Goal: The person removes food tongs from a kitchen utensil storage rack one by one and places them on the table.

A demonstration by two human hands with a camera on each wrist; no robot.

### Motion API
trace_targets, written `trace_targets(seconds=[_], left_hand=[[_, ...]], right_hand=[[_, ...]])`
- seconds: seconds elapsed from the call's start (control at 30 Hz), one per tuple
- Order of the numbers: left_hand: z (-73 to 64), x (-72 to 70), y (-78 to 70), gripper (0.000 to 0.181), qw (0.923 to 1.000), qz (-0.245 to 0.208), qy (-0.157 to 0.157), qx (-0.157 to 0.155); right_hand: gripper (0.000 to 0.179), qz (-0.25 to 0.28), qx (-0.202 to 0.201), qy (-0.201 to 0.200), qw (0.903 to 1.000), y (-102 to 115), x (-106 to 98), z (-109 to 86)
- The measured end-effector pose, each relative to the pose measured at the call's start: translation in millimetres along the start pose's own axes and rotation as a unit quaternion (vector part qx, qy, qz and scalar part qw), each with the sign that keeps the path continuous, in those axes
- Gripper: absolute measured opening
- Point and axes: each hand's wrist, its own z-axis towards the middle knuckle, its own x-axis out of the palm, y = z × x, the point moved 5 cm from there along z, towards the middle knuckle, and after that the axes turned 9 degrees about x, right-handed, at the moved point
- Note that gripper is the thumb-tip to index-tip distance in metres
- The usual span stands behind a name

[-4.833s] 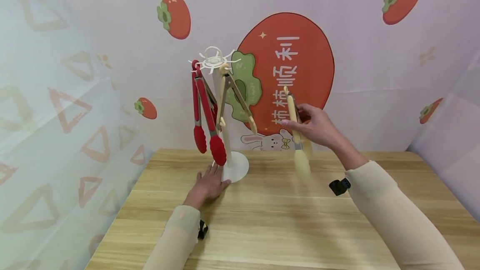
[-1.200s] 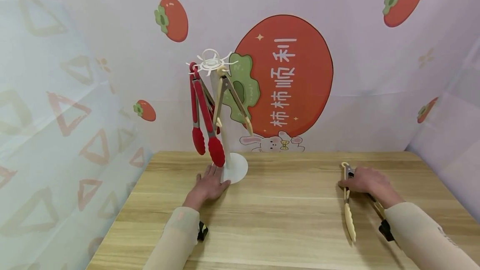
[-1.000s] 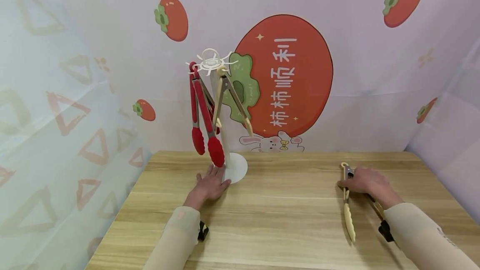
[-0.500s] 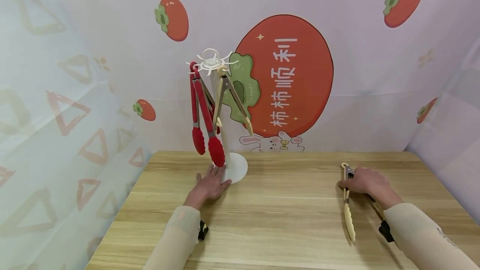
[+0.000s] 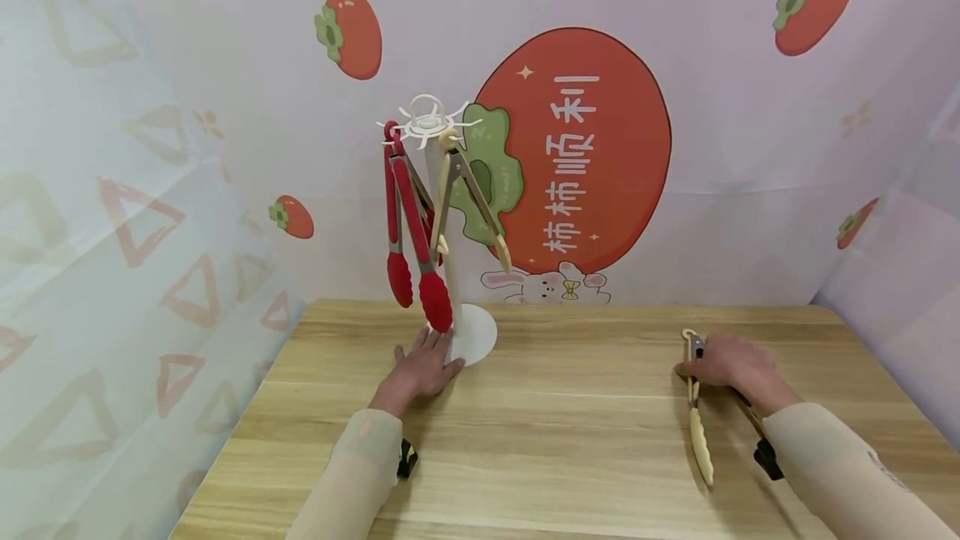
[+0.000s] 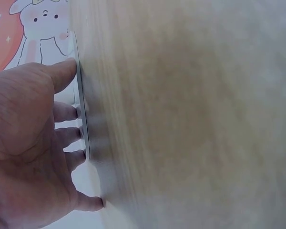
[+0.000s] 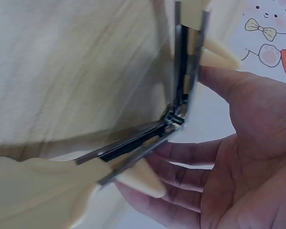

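Head view, and here on the right side of the table is the pair of cream-headed metal tongs [image 5: 697, 432], arms spread in a V, hinge and hanging loop at the far end, one scalloped head pointing near. Long axis runs far to near, and the right hand [image 5: 729, 359] has it: thumb on the left arm, fingers round the other, up by the hinge, as the right wrist view confirms. Whether the tips bear on the table can't be told; the second arm slips from sight below the right wrist.

So the right hand is the near one, in contact; the stand lies well to its left. Over there, the left hand [image 5: 422, 369] grips nothing, fingers spread and laid over the rim of the round white base [image 5: 477, 338], thumb touching the edge. Up rises the white pole [image 5: 454, 290] to a crown of white wire hooks [image 5: 427, 125], where red-handled tongs [image 5: 413, 213] hang left and another cream-tipped pair [image 5: 481, 197] hangs right. Beneath, the pale wood-grain table [image 5: 570, 423]; behind, a pale backdrop [image 5: 742, 140] printed with red persimmons
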Motion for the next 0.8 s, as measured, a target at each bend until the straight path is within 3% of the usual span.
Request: trace_targets(seconds=[0.3, 0.8], left_hand=[[-1.0, 0.2, -0.1, 0.071, 1.0, 0.002, -0.006, 0.003], [0.1, 0.3, -0.4, 0.073, 1.0, -0.001, -0.009, 0.0]], right_hand=[[0.038, -0.024, -0.024, -0.036, 0.9988, 24.3, -11.2, -5.5], [0.044, 0.001, -0.042, -0.07, 0.9966, 67.5, -27.0, -17.7]])
